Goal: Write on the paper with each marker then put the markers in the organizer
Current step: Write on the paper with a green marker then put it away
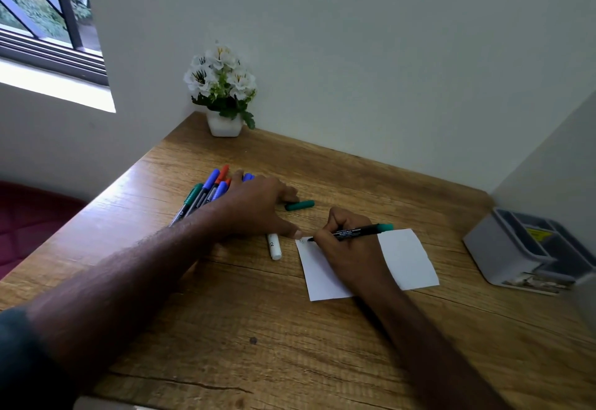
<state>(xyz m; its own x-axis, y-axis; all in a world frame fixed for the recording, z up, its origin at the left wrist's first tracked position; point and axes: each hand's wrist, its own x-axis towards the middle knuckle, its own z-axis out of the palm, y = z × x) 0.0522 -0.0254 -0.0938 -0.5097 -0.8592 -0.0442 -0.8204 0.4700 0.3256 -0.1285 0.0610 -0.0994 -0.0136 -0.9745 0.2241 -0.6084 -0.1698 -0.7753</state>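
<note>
My right hand (346, 241) grips a green marker (358, 232) with its tip on the top left corner of a white paper (406, 258), where a faint mark shows. Its green cap (300, 205) lies on the wooden table (225, 312) just beyond. My left hand (258, 204) lies flat on the table with fingers spread, thumb tip by the paper's corner, partly covering a pile of blue, red and green markers (206, 191). A white marker (274, 246) lies beside the thumb. The grey organizer (503, 248) stands at the right.
A white pot of white flowers (224, 93) stands in the far corner against the wall. Walls close the table at the back and right. A dark red seat (29, 222) is left of the table's edge, below a window.
</note>
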